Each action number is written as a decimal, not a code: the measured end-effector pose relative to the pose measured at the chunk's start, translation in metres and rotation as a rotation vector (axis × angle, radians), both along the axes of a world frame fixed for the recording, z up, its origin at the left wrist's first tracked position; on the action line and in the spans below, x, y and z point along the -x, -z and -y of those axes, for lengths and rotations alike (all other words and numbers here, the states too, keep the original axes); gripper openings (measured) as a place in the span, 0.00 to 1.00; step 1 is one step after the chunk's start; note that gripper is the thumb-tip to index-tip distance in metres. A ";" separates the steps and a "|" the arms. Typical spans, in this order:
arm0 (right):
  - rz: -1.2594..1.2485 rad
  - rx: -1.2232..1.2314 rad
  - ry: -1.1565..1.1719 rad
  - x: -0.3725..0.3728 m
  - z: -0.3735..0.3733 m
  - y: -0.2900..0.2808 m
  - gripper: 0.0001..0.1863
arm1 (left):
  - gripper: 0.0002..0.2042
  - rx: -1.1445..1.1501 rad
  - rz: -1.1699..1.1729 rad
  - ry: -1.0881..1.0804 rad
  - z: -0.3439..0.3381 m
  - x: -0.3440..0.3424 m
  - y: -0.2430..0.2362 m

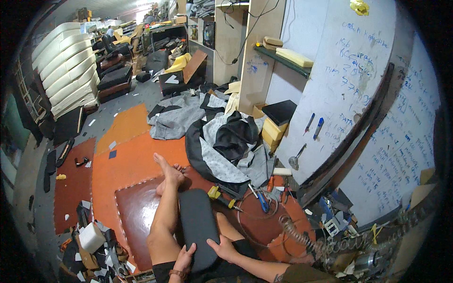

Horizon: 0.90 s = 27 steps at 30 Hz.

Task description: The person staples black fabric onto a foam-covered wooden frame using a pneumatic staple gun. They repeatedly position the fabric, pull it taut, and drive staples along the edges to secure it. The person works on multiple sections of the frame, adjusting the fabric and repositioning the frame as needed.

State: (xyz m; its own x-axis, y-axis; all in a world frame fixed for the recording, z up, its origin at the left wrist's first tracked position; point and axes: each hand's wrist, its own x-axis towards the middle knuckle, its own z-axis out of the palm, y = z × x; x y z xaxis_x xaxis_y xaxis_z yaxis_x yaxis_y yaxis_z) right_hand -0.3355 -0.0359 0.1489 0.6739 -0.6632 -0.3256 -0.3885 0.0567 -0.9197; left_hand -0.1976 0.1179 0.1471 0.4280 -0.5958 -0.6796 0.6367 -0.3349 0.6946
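From the head view I see both hands gripping the near end of a long dark cushion pad (198, 226) lying along my legs: left hand (184, 258) and right hand (223, 248) curl partly closed around its edge. Beyond the pad lies grey-black fabric (222, 141); right of it, a scribbled white board (339, 94).

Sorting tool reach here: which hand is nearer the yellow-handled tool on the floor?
Right. The right hand grips the dark cushion's right edge, below the yellow-handled tool; the left hand sits farther left.
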 end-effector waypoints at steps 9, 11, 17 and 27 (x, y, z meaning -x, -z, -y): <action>0.011 -0.022 0.011 0.001 0.002 -0.017 0.29 | 0.33 -0.002 0.029 -0.071 0.003 0.007 0.004; 0.016 -0.025 -0.009 0.000 0.001 -0.016 0.30 | 0.32 0.017 0.050 -0.099 -0.001 0.006 0.017; -0.002 -0.003 -0.014 0.000 0.000 -0.014 0.29 | 0.29 0.046 0.008 -0.053 0.000 0.004 0.013; 0.029 -0.004 0.001 -0.001 0.000 0.007 0.29 | 0.29 0.038 0.059 -0.023 0.002 0.006 -0.005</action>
